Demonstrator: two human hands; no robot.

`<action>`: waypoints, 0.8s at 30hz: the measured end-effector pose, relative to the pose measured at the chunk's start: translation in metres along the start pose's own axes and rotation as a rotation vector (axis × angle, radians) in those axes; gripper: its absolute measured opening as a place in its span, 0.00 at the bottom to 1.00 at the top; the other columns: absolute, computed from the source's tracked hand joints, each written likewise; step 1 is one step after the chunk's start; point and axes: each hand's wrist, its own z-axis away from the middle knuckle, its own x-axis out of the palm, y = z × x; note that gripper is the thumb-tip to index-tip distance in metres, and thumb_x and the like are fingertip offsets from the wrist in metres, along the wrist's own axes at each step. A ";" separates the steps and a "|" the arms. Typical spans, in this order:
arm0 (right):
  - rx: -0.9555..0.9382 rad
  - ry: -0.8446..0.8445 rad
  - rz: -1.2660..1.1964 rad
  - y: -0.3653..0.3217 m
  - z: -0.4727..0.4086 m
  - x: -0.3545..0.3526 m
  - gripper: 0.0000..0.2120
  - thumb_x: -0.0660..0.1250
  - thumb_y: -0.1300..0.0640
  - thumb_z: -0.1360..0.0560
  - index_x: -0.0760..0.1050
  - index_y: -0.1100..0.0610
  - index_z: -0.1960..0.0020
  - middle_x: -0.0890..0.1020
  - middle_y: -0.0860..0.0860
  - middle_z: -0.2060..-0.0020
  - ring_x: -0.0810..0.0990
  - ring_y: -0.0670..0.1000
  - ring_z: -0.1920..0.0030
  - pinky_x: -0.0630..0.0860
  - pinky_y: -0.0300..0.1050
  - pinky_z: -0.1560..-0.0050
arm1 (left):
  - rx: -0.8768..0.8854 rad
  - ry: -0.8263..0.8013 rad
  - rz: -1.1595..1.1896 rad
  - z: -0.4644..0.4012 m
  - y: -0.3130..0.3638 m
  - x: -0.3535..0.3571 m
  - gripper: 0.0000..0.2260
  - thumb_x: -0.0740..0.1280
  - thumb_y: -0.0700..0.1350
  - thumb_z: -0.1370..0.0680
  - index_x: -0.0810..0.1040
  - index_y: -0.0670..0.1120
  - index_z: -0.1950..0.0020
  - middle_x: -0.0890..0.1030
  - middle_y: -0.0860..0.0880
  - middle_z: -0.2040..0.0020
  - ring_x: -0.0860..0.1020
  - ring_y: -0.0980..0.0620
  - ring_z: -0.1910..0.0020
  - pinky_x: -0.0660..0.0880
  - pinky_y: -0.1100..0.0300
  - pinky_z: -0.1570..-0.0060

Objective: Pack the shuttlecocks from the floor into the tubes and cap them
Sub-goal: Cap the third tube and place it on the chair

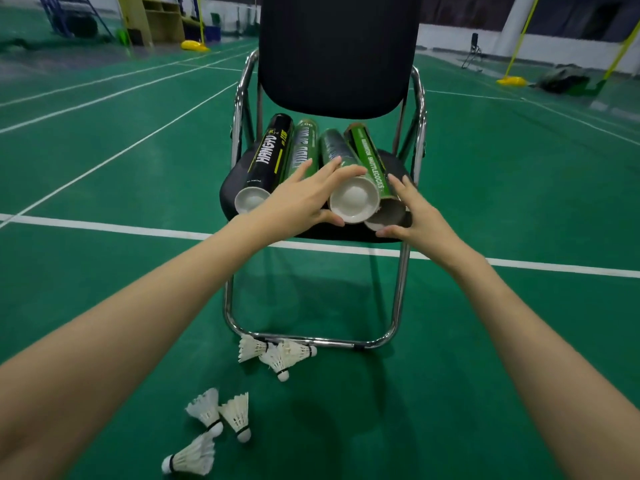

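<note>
Several shuttlecock tubes lie side by side on the seat of a black chair. A black tube is at the left, then a green one. My left hand grips the capped near end of a dark tube, thumb under its rim and fingers over the top. My right hand touches the near end of the green tube at the right, with fingers spread. Several white shuttlecocks lie on the green floor: one group by the chair's base bar, another nearer me.
The chair has chrome legs with a base bar on the floor. White court lines cross the green floor. Yellow net-post bases stand far back, with a wooden cabinet at the back left and a dark bag at the right.
</note>
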 end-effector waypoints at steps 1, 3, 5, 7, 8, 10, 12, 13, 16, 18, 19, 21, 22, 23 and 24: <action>0.008 0.013 -0.041 0.004 0.000 0.002 0.41 0.74 0.54 0.31 0.54 0.44 0.26 0.59 0.50 0.25 0.58 0.51 0.26 0.59 0.51 0.28 | -0.006 -0.009 -0.030 -0.002 -0.005 0.003 0.35 0.69 0.53 0.28 0.53 0.57 0.28 0.57 0.46 0.25 0.54 0.54 0.26 0.42 0.53 0.30; -0.004 0.081 -0.062 0.009 -0.002 0.007 0.32 0.70 0.57 0.27 0.61 0.45 0.28 0.70 0.49 0.31 0.70 0.52 0.33 0.67 0.47 0.33 | -0.034 -0.016 -0.079 -0.004 -0.015 0.006 0.34 0.69 0.54 0.29 0.55 0.57 0.28 0.58 0.46 0.25 0.56 0.53 0.27 0.44 0.51 0.29; -0.027 0.158 -0.069 0.009 -0.005 0.010 0.25 0.65 0.61 0.25 0.66 0.47 0.30 0.75 0.50 0.35 0.74 0.53 0.38 0.69 0.46 0.36 | -0.052 -0.008 -0.163 -0.004 -0.022 0.010 0.34 0.69 0.54 0.28 0.55 0.56 0.28 0.58 0.45 0.25 0.60 0.51 0.28 0.46 0.49 0.29; -0.029 0.221 -0.093 0.008 -0.008 0.013 0.22 0.63 0.62 0.24 0.70 0.49 0.32 0.78 0.51 0.39 0.75 0.53 0.40 0.70 0.45 0.38 | -0.020 0.015 -0.263 -0.005 -0.026 0.016 0.34 0.68 0.56 0.28 0.53 0.58 0.28 0.59 0.43 0.26 0.64 0.48 0.30 0.50 0.47 0.30; -0.016 0.243 -0.113 0.008 -0.009 0.014 0.21 0.63 0.63 0.24 0.71 0.50 0.33 0.79 0.51 0.40 0.76 0.52 0.41 0.71 0.46 0.38 | 0.005 0.033 -0.308 -0.006 -0.027 0.020 0.34 0.68 0.57 0.28 0.51 0.58 0.29 0.61 0.43 0.26 0.64 0.47 0.30 0.52 0.45 0.30; 0.015 0.260 -0.155 0.009 -0.010 0.015 0.20 0.63 0.63 0.24 0.72 0.50 0.34 0.80 0.51 0.42 0.77 0.51 0.42 0.71 0.46 0.38 | 0.033 0.077 -0.372 -0.005 -0.028 0.026 0.34 0.67 0.58 0.29 0.51 0.58 0.30 0.63 0.42 0.28 0.64 0.46 0.30 0.55 0.44 0.31; 0.039 0.262 -0.223 0.009 -0.010 0.016 0.20 0.64 0.63 0.25 0.74 0.51 0.35 0.80 0.50 0.43 0.77 0.49 0.42 0.71 0.47 0.36 | 0.027 0.094 -0.425 -0.003 -0.029 0.029 0.34 0.67 0.58 0.30 0.54 0.57 0.29 0.65 0.43 0.28 0.64 0.45 0.30 0.57 0.44 0.33; 0.047 0.269 -0.270 0.009 -0.010 0.016 0.19 0.64 0.64 0.25 0.74 0.52 0.36 0.80 0.51 0.43 0.77 0.49 0.42 0.71 0.48 0.36 | 0.020 0.090 -0.451 -0.002 -0.029 0.030 0.34 0.68 0.58 0.30 0.56 0.57 0.28 0.65 0.43 0.29 0.65 0.44 0.30 0.58 0.43 0.33; 0.083 0.318 -0.400 0.004 -0.009 0.016 0.17 0.63 0.65 0.25 0.77 0.53 0.39 0.81 0.52 0.45 0.78 0.49 0.43 0.74 0.53 0.39 | 0.004 0.064 -0.487 0.001 -0.025 0.031 0.34 0.73 0.55 0.33 0.65 0.54 0.30 0.69 0.43 0.31 0.67 0.40 0.33 0.62 0.39 0.36; 0.095 0.345 -0.430 0.000 -0.005 0.016 0.17 0.62 0.66 0.24 0.77 0.53 0.39 0.80 0.51 0.45 0.79 0.49 0.44 0.76 0.54 0.41 | -0.019 0.058 -0.495 0.000 -0.020 0.032 0.35 0.75 0.53 0.35 0.67 0.54 0.31 0.70 0.43 0.32 0.68 0.39 0.34 0.63 0.39 0.37; 0.097 0.359 -0.439 -0.003 -0.002 0.015 0.17 0.61 0.66 0.24 0.77 0.53 0.39 0.80 0.50 0.44 0.79 0.49 0.44 0.77 0.54 0.42 | -0.026 0.058 -0.500 0.000 -0.017 0.031 0.35 0.76 0.52 0.35 0.67 0.54 0.31 0.70 0.43 0.32 0.68 0.39 0.34 0.62 0.39 0.37; 0.106 0.391 -0.482 -0.010 0.004 0.011 0.16 0.61 0.65 0.23 0.76 0.55 0.38 0.80 0.49 0.44 0.79 0.50 0.44 0.80 0.50 0.47 | -0.040 0.043 -0.516 0.001 -0.013 0.029 0.36 0.75 0.53 0.34 0.64 0.54 0.29 0.68 0.43 0.30 0.65 0.40 0.32 0.59 0.38 0.35; 0.114 0.407 -0.516 -0.014 0.006 0.009 0.16 0.60 0.66 0.23 0.75 0.56 0.37 0.79 0.49 0.44 0.78 0.49 0.44 0.80 0.47 0.49 | -0.058 0.026 -0.525 0.001 -0.010 0.029 0.36 0.74 0.53 0.32 0.61 0.55 0.28 0.66 0.44 0.29 0.63 0.41 0.30 0.56 0.39 0.34; 0.117 0.426 -0.542 -0.018 0.008 0.007 0.16 0.60 0.66 0.22 0.75 0.56 0.37 0.79 0.50 0.44 0.78 0.49 0.44 0.80 0.45 0.49 | -0.078 0.010 -0.528 0.002 -0.008 0.029 0.37 0.72 0.54 0.31 0.58 0.55 0.27 0.63 0.45 0.27 0.59 0.42 0.28 0.52 0.39 0.32; 0.120 0.453 -0.554 -0.021 0.009 0.004 0.16 0.60 0.66 0.23 0.75 0.56 0.37 0.79 0.50 0.43 0.78 0.49 0.43 0.80 0.46 0.47 | -0.095 0.001 -0.525 0.003 -0.006 0.029 0.37 0.71 0.55 0.30 0.56 0.56 0.26 0.60 0.46 0.26 0.56 0.43 0.27 0.50 0.40 0.32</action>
